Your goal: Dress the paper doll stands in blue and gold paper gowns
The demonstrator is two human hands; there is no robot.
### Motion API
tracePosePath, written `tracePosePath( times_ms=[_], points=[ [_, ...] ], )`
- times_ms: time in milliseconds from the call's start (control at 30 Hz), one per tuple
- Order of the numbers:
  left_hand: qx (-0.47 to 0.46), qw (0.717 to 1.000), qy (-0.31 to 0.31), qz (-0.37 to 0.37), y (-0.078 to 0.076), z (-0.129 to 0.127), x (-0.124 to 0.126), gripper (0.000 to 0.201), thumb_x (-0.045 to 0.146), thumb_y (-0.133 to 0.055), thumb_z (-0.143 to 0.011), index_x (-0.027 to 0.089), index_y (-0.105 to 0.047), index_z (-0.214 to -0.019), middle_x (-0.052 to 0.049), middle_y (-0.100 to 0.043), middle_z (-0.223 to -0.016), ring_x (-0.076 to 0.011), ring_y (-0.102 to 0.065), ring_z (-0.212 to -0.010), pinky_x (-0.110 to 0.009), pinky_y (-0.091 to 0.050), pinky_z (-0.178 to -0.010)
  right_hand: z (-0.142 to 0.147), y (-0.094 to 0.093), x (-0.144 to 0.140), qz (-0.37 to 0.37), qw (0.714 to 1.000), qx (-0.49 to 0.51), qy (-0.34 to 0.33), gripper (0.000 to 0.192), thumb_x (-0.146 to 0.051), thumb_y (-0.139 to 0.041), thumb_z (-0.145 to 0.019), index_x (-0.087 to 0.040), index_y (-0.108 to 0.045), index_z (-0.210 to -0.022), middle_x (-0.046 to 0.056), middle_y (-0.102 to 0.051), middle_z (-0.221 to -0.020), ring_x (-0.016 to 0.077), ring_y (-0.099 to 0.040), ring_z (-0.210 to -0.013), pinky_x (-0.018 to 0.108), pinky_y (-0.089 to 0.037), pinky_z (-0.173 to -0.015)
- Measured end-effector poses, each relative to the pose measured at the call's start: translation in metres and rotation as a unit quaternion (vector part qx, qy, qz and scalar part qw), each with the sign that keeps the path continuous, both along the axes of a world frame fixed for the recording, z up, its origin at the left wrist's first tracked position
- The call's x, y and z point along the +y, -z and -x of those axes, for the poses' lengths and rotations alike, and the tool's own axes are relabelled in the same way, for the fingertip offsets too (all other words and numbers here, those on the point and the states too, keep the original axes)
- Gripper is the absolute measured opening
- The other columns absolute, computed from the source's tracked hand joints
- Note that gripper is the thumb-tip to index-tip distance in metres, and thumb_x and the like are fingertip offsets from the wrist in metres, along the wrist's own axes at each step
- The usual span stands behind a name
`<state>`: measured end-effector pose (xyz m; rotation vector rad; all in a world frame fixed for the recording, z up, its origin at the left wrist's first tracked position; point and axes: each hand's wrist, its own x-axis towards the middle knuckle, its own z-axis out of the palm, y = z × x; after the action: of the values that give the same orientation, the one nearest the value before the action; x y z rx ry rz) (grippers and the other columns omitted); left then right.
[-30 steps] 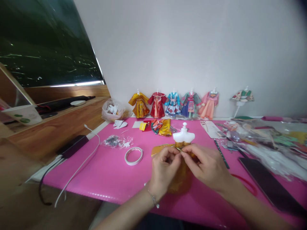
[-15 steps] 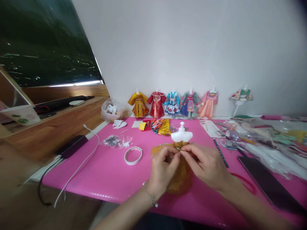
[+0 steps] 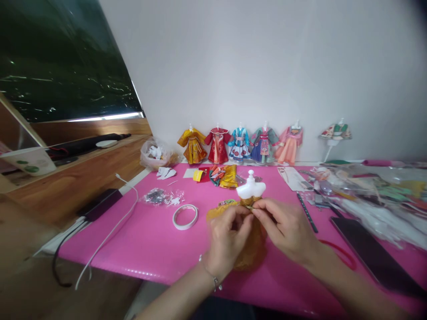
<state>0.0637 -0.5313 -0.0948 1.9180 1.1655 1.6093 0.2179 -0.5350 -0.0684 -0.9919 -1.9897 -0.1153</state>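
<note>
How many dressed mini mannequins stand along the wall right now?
6: gold, red, blue, green-blue and pink side by side, plus one apart at right. Clutter may hide more.

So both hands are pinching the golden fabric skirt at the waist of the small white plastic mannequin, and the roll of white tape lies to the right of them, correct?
Not quite: the head view shows the roll of white tape lying left of both hands, not right. The rest holds.

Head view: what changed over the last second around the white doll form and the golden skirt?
Little changed. Both hands, left hand and right hand, keep pinching the golden skirt at the waist of the white doll form, which drifted slightly left. The tape roll and dressed dolls stayed put.
</note>
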Motion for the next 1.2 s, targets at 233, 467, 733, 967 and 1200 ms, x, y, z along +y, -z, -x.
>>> tracePosePath(
  times_ms=[233, 467, 733, 967, 1200],
  points=[
    [-0.074, 0.989, 0.045, 0.119, -0.014, -0.004, -0.006, 0.013, 0.02, -0.059, -0.078, 0.019, -0.055, -0.066, 0.007, -0.043, -0.05, -0.0076, -0.036, -0.045, -0.019, -0.029, -0.045, 0.0, -0.001, -0.001, -0.001, 1.0, 0.01, -0.009, 0.015, -0.021, -0.05, -0.096, -0.02, -0.062, -0.087, -0.001, -0.069, -0.071, 0.0133, -0.065, -0.062, 0.025, -0.042, -0.06],
    [-0.082, 0.994, 0.012, 0.066, -0.005, -0.003, -0.006, 0.005, 0.021, -0.066, -0.077, 0.019, -0.062, -0.079, 0.008, -0.045, -0.051, -0.008, -0.038, -0.045, -0.019, -0.03, -0.045, 0.001, -0.004, -0.002, 0.011, 1.0, 0.016, -0.009, 0.016, -0.021, -0.05, -0.095, -0.02, -0.062, -0.085, -0.001, -0.068, -0.068, 0.013, -0.063, -0.058, 0.024, -0.041, -0.056],
    [-0.016, 0.999, -0.025, 0.016, -0.005, -0.009, -0.005, 0.014, 0.017, -0.061, -0.079, 0.018, -0.061, -0.065, 0.006, -0.049, -0.05, -0.0076, -0.043, -0.045, -0.019, -0.033, -0.048, -0.002, -0.003, -0.001, 0.017, 0.999, 0.023, -0.013, 0.014, -0.02, -0.052, -0.095, -0.019, -0.063, -0.086, -0.002, -0.069, -0.069, 0.0128, -0.064, -0.059, 0.024, -0.042, -0.058],
    [-0.158, 0.97, 0.045, 0.178, -0.017, -0.007, -0.009, 0.011, 0.02, -0.062, -0.074, 0.019, -0.053, -0.067, 0.007, -0.045, -0.052, -0.0076, -0.038, -0.046, -0.018, -0.031, -0.044, 0.0, -0.002, -0.001, 0.012, 0.999, 0.032, -0.023, 0.011, -0.02, -0.056, -0.093, -0.019, -0.064, -0.086, -0.002, -0.069, -0.07, 0.0118, -0.064, -0.06, 0.023, -0.042, -0.058],
    [-0.071, 0.996, -0.019, 0.047, -0.001, -0.009, -0.005, 0.008, 0.022, -0.064, -0.078, 0.018, -0.063, -0.071, 0.006, -0.05, -0.053, -0.0077, -0.043, -0.047, -0.019, -0.033, -0.047, -0.001, -0.001, 0.0, 0.024, 0.999, 0.033, -0.015, 0.012, -0.02, -0.054, -0.094, -0.019, -0.064, -0.086, -0.002, -0.069, -0.07, 0.0124, -0.064, -0.059, 0.024, -0.041, -0.058]
  ],
)
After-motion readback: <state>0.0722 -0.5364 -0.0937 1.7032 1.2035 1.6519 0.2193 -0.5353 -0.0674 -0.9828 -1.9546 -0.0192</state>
